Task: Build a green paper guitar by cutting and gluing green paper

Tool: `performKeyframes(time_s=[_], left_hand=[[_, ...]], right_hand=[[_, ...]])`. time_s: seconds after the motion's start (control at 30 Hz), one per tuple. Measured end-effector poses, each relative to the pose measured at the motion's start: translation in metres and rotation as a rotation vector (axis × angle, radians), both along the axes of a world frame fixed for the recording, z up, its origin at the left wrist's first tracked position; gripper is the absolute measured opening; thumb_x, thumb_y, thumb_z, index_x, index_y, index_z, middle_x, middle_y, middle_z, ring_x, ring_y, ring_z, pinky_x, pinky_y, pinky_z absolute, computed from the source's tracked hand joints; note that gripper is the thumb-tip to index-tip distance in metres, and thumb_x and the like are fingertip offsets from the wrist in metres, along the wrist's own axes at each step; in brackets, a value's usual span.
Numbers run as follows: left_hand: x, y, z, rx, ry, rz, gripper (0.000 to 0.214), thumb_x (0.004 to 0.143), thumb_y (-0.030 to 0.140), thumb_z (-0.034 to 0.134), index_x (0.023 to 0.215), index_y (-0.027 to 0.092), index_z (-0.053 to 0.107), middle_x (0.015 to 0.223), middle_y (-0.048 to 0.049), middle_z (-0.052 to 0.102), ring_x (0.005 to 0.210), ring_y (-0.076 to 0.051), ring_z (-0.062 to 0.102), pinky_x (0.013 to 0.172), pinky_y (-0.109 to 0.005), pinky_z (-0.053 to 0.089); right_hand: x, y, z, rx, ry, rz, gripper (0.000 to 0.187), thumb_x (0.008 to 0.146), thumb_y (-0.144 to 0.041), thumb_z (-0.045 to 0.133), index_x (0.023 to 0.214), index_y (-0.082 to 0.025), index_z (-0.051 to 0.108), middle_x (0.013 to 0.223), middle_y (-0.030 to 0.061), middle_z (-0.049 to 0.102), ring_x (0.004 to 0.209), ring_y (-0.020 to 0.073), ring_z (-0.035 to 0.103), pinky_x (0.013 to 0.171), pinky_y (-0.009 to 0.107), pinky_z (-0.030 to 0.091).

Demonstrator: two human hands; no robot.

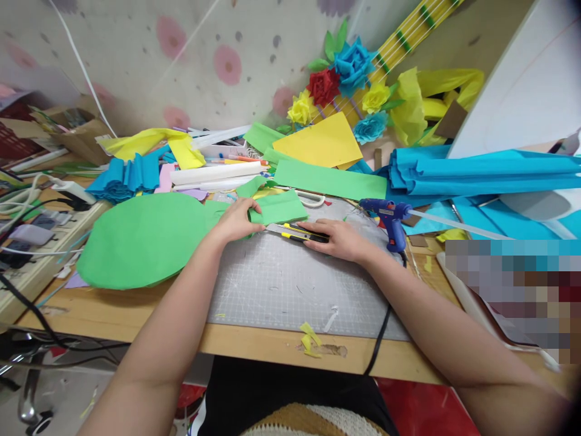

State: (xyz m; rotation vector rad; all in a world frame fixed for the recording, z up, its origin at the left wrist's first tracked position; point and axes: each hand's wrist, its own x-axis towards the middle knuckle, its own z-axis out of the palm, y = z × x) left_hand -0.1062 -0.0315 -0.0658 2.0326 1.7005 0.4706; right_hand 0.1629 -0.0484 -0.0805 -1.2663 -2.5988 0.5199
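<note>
A large green paper cut-out (140, 239), rounded on the left with a narrow neck to the right, lies over the grey cutting mat (290, 284). My left hand (236, 221) pinches the neck of that green paper, its fingers closed on it. My right hand (338, 239) rests on the mat with its fingers closed round a yellow and black utility knife (295, 232). The knife lies flat along the lower edge of the green neck, between my two hands.
A blue hot glue gun (390, 218) stands right of the mat, its black cord running off the wooden table's front edge (272, 345). Blue crepe paper (476, 172), green (329, 180) and yellow sheets (320, 145), paper flowers (345, 72) and white scissors handles (313, 198) crowd the back. Cables and a power strip (36, 242) lie left.
</note>
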Motion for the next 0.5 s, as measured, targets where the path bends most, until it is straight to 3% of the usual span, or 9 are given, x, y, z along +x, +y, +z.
performKeyframes(time_s=[0.13,0.3,0.37,0.5], left_hand=[[-0.001,-0.003,0.001,0.022,0.062,-0.05,0.039,0.06,0.027,0.069,0.095,0.022,0.052,0.108,-0.0042,0.054,0.107,-0.025,0.05,0.093,-0.037,0.04],[0.008,-0.015,-0.003,0.258,0.138,-0.062,0.045,0.066,0.038,0.07,0.105,0.023,0.051,0.119,-0.0075,0.053,0.117,-0.027,0.045,0.101,-0.04,0.035],[0.013,-0.019,-0.002,0.349,0.135,0.012,0.044,0.071,0.038,0.067,0.109,0.023,0.051,0.123,-0.0087,0.052,0.12,-0.027,0.044,0.103,-0.04,0.032],[0.017,-0.023,-0.002,0.428,0.147,0.324,0.055,0.079,0.044,0.057,0.124,0.017,0.043,0.134,-0.0171,0.045,0.129,-0.033,0.037,0.108,-0.047,0.026]], right_hand=[[0.009,0.003,0.001,0.01,0.04,-0.004,0.049,0.087,-0.047,0.049,0.133,-0.031,0.051,0.114,0.0046,0.065,0.099,0.0224,0.061,0.083,0.035,0.047],[0.01,0.006,-0.005,0.155,0.249,-0.268,0.05,0.086,-0.042,0.05,0.134,-0.028,0.049,0.124,0.006,0.061,0.11,0.0254,0.057,0.09,0.041,0.046],[0.008,0.007,-0.007,0.213,0.303,-0.366,0.05,0.087,-0.041,0.049,0.135,-0.028,0.048,0.126,0.0062,0.059,0.112,0.0269,0.056,0.092,0.045,0.045],[0.008,0.008,-0.011,0.242,0.238,-0.461,0.048,0.086,-0.041,0.05,0.132,-0.025,0.051,0.122,0.0086,0.062,0.109,0.029,0.057,0.089,0.046,0.047]])
